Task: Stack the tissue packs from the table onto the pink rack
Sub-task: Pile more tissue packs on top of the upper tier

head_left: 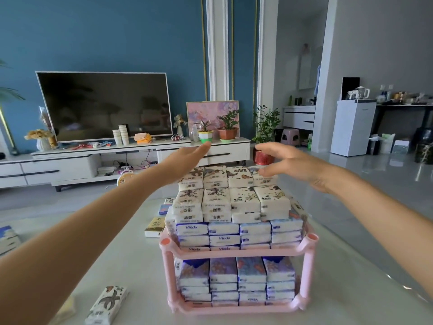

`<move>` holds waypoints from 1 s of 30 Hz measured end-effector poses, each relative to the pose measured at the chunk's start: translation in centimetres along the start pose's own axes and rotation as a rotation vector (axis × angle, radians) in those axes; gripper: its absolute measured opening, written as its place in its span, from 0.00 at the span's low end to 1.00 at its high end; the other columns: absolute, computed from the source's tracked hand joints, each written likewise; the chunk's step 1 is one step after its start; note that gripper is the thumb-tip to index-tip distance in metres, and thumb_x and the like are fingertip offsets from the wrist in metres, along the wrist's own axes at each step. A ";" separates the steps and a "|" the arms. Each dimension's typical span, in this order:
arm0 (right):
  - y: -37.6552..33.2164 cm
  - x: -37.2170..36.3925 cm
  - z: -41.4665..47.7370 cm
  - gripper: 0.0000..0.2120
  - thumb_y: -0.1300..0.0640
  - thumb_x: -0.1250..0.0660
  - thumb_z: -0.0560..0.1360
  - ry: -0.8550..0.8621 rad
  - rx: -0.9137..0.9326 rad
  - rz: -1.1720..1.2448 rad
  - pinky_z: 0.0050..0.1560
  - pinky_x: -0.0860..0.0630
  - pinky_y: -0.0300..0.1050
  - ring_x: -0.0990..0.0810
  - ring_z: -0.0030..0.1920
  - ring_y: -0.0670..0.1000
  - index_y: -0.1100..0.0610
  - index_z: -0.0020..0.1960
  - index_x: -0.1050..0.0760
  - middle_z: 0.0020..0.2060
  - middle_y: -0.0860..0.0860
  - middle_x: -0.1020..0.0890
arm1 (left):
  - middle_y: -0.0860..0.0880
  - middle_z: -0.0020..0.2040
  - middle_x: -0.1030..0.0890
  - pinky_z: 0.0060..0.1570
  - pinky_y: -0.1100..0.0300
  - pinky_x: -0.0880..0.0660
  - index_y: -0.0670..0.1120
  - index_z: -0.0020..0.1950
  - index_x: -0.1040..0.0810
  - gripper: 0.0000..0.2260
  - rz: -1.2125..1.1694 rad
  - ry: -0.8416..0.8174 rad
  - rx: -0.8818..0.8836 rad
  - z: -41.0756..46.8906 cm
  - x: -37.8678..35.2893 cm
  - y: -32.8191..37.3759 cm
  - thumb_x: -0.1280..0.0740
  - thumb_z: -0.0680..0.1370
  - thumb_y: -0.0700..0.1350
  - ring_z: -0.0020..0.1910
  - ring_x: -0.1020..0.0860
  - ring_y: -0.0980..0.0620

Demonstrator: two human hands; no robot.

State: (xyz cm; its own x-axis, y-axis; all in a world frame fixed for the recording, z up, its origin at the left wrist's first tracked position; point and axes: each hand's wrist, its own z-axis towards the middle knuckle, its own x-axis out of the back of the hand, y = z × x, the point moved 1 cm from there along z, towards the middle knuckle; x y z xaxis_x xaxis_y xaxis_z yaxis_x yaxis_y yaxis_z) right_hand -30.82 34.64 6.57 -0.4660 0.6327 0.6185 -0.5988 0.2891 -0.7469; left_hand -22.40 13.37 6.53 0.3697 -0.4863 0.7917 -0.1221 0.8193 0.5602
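A pink two-tier rack (307, 245) stands on the white table (131, 266), both tiers packed with tissue packs. White packs with dark prints (243, 200) are piled on top of the blue-and-white Vinda packs (223, 239). My left hand (187, 158) hovers flat and open at the far left of the top pile. Over the pile's far right corner, my right hand (285, 160) is open with curled fingers. Neither holds anything. One loose printed pack (107, 306) lies at the table's near left; several more packs (155, 226) lie left of the rack.
Another pack (7, 238) sits at the table's left edge. Beyond the table are a white TV cabinet (93, 160) with a television (105, 105), potted plants (227, 127), a pink stool (290, 136) and a white fridge-like cabinet (351, 127).
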 end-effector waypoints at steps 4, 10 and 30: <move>-4.8 -4.1 -3.7 0.22 0.58 0.32 0.72 0.015 0.201 0.011 0.65 0.38 0.37 0.33 0.65 0.36 0.44 0.63 0.31 0.64 0.40 0.28 | 0.48 0.65 0.27 0.56 0.57 0.35 0.51 0.68 0.31 0.29 -0.083 0.178 -0.065 -4.8 2.1 -3.8 0.53 0.77 0.66 0.59 0.29 0.52; -5.7 -17.2 -9.7 0.18 0.50 0.33 0.74 -0.415 0.239 -0.012 0.63 0.33 0.33 0.30 0.61 0.39 0.32 0.58 0.33 0.61 0.34 0.30 | 0.60 0.61 0.29 0.58 0.76 0.42 0.52 0.64 0.27 0.36 -0.040 0.103 0.035 -16.9 0.5 -14.9 0.53 0.69 0.73 0.59 0.32 0.67; -1.8 -39.0 2.0 0.39 0.52 0.28 0.69 -0.439 -0.061 -0.268 0.66 0.38 0.44 0.39 0.69 0.45 0.47 0.73 0.45 0.66 0.46 0.36 | 0.50 0.60 0.23 0.58 0.61 0.32 0.49 0.59 0.24 0.17 0.121 0.356 0.054 -27.6 -2.4 -29.8 0.46 0.74 0.48 0.58 0.26 0.49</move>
State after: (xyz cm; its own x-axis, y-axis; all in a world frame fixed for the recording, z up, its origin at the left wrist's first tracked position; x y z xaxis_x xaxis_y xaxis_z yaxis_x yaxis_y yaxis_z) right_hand -12.84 7.98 -15.71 -0.5386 0.1738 0.8244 -0.7014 0.4495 -0.5531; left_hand 5.71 -1.46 -18.79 0.6453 -0.2436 0.7241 -0.2295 0.8422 0.4878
